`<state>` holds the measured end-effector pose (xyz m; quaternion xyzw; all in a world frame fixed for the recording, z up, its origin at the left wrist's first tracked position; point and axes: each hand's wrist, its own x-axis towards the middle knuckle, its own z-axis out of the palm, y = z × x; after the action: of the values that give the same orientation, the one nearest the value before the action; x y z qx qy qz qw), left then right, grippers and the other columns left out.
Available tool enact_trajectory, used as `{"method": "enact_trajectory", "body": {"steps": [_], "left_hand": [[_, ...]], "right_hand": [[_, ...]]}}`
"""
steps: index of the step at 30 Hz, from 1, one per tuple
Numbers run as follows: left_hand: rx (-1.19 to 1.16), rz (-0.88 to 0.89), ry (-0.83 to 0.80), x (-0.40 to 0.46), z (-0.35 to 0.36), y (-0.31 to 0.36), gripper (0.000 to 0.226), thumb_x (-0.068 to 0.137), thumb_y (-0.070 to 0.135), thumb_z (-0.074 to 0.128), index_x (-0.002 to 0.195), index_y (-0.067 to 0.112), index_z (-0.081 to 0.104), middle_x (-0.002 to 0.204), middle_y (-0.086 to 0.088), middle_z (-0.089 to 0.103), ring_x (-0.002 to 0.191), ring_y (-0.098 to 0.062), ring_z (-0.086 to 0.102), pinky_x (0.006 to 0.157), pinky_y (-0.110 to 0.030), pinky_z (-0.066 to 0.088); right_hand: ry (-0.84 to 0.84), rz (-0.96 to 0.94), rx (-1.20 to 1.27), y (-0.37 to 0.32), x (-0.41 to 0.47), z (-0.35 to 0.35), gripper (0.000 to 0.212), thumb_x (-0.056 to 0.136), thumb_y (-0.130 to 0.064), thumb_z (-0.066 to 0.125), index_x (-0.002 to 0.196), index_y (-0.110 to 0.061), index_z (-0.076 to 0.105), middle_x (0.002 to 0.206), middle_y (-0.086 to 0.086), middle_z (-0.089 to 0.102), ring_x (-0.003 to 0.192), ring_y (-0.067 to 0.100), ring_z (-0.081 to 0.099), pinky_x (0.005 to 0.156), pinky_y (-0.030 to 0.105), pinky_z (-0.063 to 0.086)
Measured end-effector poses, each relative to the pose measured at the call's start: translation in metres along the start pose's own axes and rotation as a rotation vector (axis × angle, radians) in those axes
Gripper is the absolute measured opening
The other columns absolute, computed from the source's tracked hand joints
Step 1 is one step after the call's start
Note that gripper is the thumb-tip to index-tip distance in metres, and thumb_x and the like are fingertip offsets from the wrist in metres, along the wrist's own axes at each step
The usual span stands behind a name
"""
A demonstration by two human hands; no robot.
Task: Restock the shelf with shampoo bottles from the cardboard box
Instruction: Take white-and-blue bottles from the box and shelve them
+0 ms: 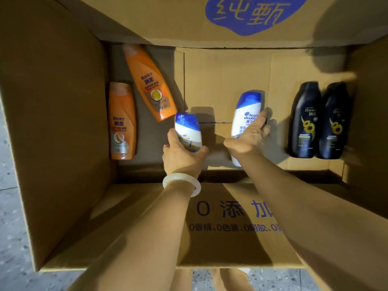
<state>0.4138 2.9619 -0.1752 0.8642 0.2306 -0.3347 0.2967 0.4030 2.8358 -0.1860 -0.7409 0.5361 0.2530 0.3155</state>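
Note:
I look down into an open cardboard box [58, 127]. My left hand [180, 154], with a pale bangle on the wrist, grips a small white shampoo bottle with a blue cap [188, 128], lifted off the box floor. My right hand [249, 135] curls round a taller white and blue shampoo bottle [245, 114] near the middle of the box. Two orange bottles [121, 120] [150, 82] lie at the left. Two black bottles [304, 120] [333, 122] lie side by side at the right.
The box's near flap [231, 223] with blue print folds out under my forearms. The far flap [247, 15] with a blue logo stands up behind. Speckled floor [12, 217] shows to the left of the box and below it.

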Motion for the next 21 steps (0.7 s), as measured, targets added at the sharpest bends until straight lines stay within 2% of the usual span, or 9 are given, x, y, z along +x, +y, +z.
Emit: {"method": "enact_trajectory", "body": {"steps": [2,5,7,9,12,15,17,19,21], "left_hand": [[-0.064,0.070,-0.019,-0.007,-0.004,0.014,0.067,0.071,0.030,0.071,0.128,0.023,0.036,0.101,-0.002,0.050,0.094,-0.018,0.045,0.076,-0.026,0.035],[-0.130,0.170,-0.012,-0.023,-0.023,0.041,0.073,0.070,0.034,0.071,0.132,0.026,0.034,0.103,-0.001,0.048,0.094,-0.017,0.048,0.081,-0.025,0.038],[-0.169,0.250,-0.016,-0.038,-0.045,0.062,0.077,0.062,0.046,0.067,0.129,0.032,0.033,0.109,-0.001,0.053,0.097,-0.019,0.056,0.089,-0.035,0.048],[-0.226,0.316,-0.014,-0.057,-0.073,0.087,0.077,0.053,0.054,0.062,0.123,0.034,0.036,0.106,0.003,0.060,0.096,-0.022,0.061,0.086,-0.041,0.051],[-0.334,0.366,-0.019,-0.092,-0.121,0.127,0.073,0.055,0.045,0.068,0.121,0.029,0.042,0.083,0.020,0.061,0.075,0.000,0.062,0.076,-0.021,0.051],[-0.366,0.439,-0.022,-0.137,-0.175,0.168,0.061,0.058,0.032,0.075,0.108,0.024,0.041,0.076,0.021,0.057,0.062,0.008,0.057,0.057,-0.002,0.041],[-0.386,0.488,-0.047,-0.169,-0.215,0.196,0.065,0.056,0.025,0.079,0.106,0.023,0.037,0.081,0.019,0.057,0.067,0.001,0.058,0.060,-0.008,0.044],[-0.436,0.546,-0.046,-0.204,-0.256,0.223,0.070,0.053,0.019,0.080,0.108,0.021,0.037,0.084,0.020,0.056,0.071,-0.003,0.059,0.067,-0.019,0.048],[-0.500,0.605,-0.011,-0.243,-0.302,0.251,0.066,0.049,0.019,0.076,0.103,0.023,0.037,0.083,0.019,0.056,0.069,0.006,0.057,0.067,-0.021,0.048]], "right_hand": [[-0.047,0.001,0.084,-0.002,-0.007,-0.014,0.103,0.071,-0.009,0.071,0.147,-0.014,0.001,0.146,0.012,0.021,0.136,0.029,0.026,0.103,0.032,0.033],[-0.046,-0.080,0.237,-0.012,-0.032,-0.046,0.080,0.067,-0.006,0.071,0.134,-0.007,0.027,0.115,0.005,0.035,0.112,0.024,0.046,0.080,0.021,0.036],[-0.049,-0.182,0.312,-0.024,-0.057,-0.076,0.066,0.069,0.001,0.068,0.124,-0.007,0.033,0.097,-0.007,0.034,0.090,0.005,0.047,0.069,0.006,0.033],[-0.062,-0.279,0.378,-0.036,-0.082,-0.109,0.058,0.071,0.008,0.065,0.113,-0.016,0.032,0.086,-0.016,0.037,0.075,-0.014,0.044,0.060,-0.004,0.031],[-0.040,-0.316,0.468,-0.061,-0.124,-0.158,0.058,0.069,0.006,0.064,0.109,-0.022,0.032,0.083,-0.004,0.052,0.059,-0.006,0.052,0.052,0.003,0.038],[0.021,-0.356,0.520,-0.088,-0.176,-0.212,0.071,0.066,0.001,0.067,0.124,-0.019,0.032,0.097,0.001,0.056,0.068,-0.001,0.052,0.054,0.000,0.038],[0.066,-0.400,0.557,-0.107,-0.215,-0.250,0.080,0.063,-0.004,0.071,0.130,-0.017,0.030,0.108,0.002,0.057,0.075,0.008,0.056,0.063,0.004,0.041],[0.104,-0.472,0.590,-0.127,-0.257,-0.289,0.086,0.056,-0.012,0.071,0.131,-0.018,0.030,0.114,0.004,0.056,0.082,0.015,0.058,0.073,0.016,0.045],[0.117,-0.568,0.656,-0.150,-0.304,-0.332,0.084,0.054,-0.010,0.072,0.127,-0.018,0.031,0.110,0.004,0.054,0.079,0.011,0.057,0.066,0.009,0.046]]}}
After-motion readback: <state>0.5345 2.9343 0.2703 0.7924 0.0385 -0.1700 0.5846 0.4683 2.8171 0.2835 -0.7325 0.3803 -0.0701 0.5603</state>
